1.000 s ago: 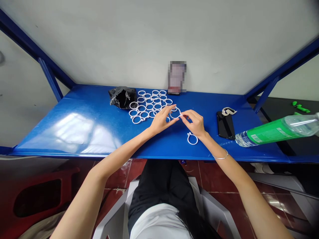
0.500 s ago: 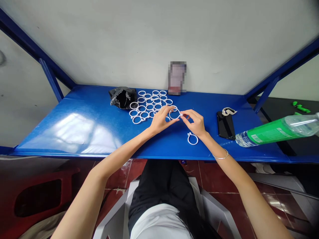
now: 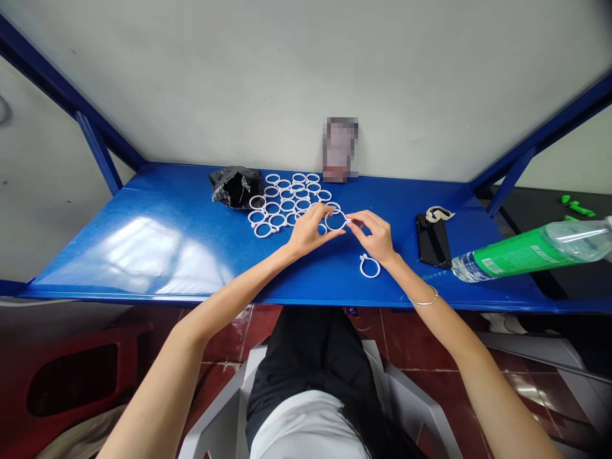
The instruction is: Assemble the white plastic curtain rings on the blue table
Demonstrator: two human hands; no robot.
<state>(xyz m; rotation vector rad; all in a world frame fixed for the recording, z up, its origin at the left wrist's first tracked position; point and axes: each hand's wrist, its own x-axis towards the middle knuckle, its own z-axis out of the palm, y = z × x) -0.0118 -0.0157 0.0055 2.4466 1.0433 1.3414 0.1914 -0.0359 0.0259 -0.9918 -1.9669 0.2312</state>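
A white curtain ring [image 3: 326, 224] is held up between my two hands, above the blue table. My left hand [image 3: 308, 231] curves around its left side, fingers at the upper edge and thumb near the lower edge. With thumb and fingertips, my right hand [image 3: 375, 234] pinches the small eyelet at the ring's right side. On the tabletop just below my right hand lies a separate white ring [image 3: 370, 276] with its eyelet towards the upper left. Several more white rings [image 3: 272, 214] lie in a flat cluster beyond and left of my left hand, which hides some of them.
A crumpled black plastic bag [image 3: 234, 187] sits left of the ring cluster. On the right are a black phone [image 3: 433, 245], a whitish strap-like item [image 3: 438, 215] and a green-labelled water bottle [image 3: 526, 252]. A blurred upright object [image 3: 339, 150] leans on the wall behind the blue table [image 3: 119, 236].
Almost nothing differs. Both hands stay on the same ring, with only a very slight shift of the ring and fingers.
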